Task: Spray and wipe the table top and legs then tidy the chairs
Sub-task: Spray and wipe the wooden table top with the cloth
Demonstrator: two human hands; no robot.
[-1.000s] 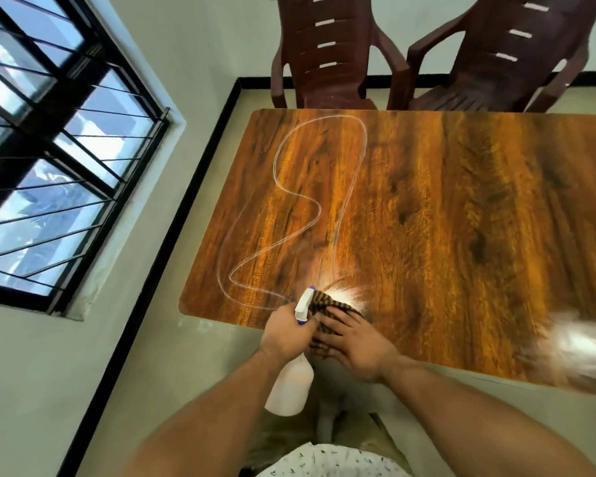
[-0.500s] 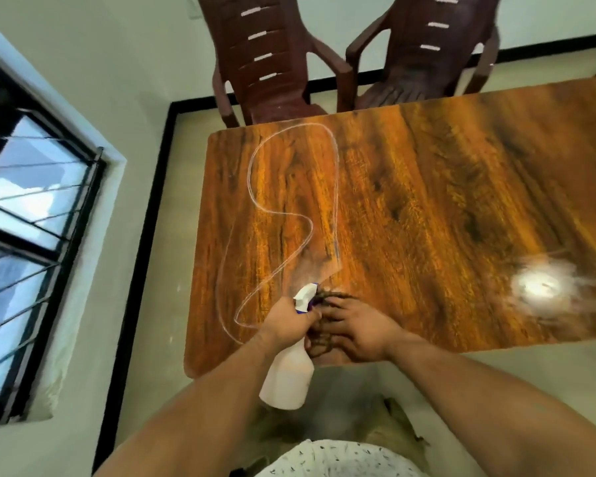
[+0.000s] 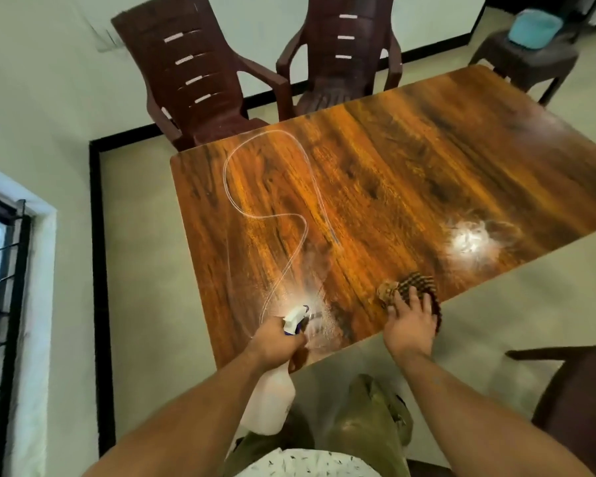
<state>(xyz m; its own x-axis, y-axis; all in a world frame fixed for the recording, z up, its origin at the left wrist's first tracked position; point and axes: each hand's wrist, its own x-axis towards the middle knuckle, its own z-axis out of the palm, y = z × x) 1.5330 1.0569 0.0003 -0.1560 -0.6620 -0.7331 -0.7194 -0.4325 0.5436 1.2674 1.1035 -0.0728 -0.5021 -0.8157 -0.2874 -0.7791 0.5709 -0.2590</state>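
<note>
Closest to us, our left hand (image 3: 276, 342) was wrapped tight round the neck of the white bottle (image 3: 272, 397), just off the table's near edge. Its nozzle pointed out over the table (image 3: 375, 187), and a wet, speckled patch (image 3: 315, 304) sat on the wood right in front of it. Our right hand (image 3: 410, 325) was off to the side, well apart from the left. Its fingers were spread out fairly flat, pressing on the bunched cloth (image 3: 415, 287) at the near edge of the top. A dark chair (image 3: 578, 401) poked in at the right, beside us.

Further out, a thin white loopy line (image 3: 265, 187) ran across the left part of the top, and a bright glare spot (image 3: 472, 241) showed on the right part. Past the far edge, two brown chairs (image 3: 193, 74) (image 3: 344, 53) stood side by side, seats against the table. In the far right corner was a stool (image 3: 527, 60) with a blue tub (image 3: 530, 27) on it. A barred window (image 3: 0, 304) was on the left wall.
</note>
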